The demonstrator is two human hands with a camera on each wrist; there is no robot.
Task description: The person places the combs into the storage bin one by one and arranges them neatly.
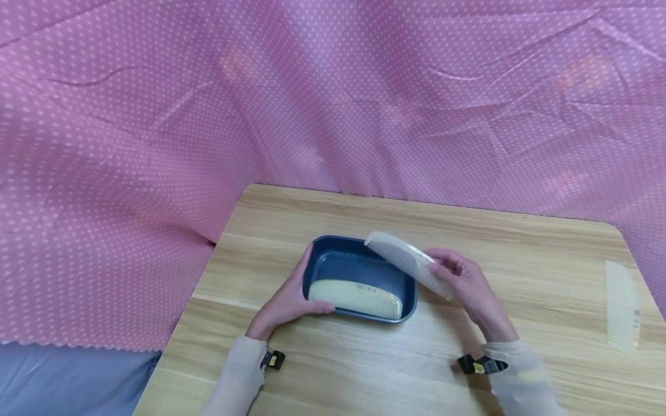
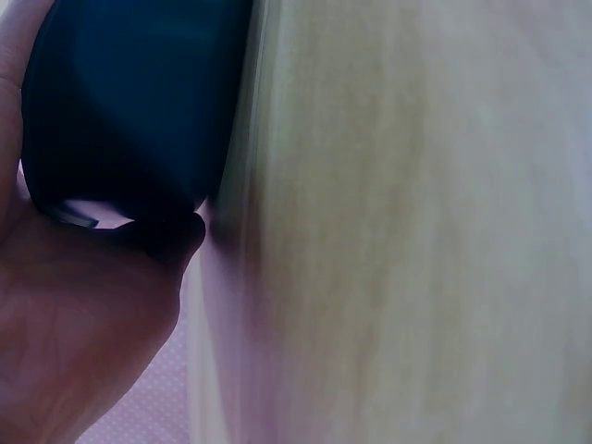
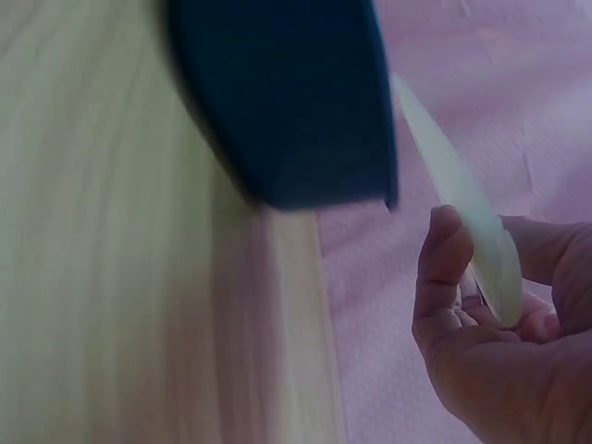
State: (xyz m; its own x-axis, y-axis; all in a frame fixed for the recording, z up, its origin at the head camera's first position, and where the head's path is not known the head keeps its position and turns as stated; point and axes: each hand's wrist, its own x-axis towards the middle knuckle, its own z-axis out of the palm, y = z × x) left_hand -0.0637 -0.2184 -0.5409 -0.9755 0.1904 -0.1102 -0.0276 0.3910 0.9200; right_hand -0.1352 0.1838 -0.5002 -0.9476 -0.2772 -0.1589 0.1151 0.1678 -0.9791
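A dark blue rectangular box (image 1: pixel 341 261) is in the middle of the table in the head view. My left hand (image 1: pixel 288 297) grips its left end, thumb at the front rim and fingers along the far left side. Inside, along the front wall, lies a cream comb (image 1: pixel 355 297), teeth toward me. My right hand (image 1: pixel 465 283) pinches a second pale comb (image 1: pixel 403 254) near its right end. This comb slants over the box's back right corner, its far tip above the opening. In the right wrist view the held comb (image 3: pixel 462 194) appears edge-on between thumb and fingers.
A third cream comb (image 1: pixel 621 306) lies near the right edge of the wooden table (image 1: pixel 546 260). Pink dotted cloth (image 1: pixel 364 104) hangs behind the table and down its left side. Each wrist wears a black strap with a small camera (image 1: pixel 273 359).
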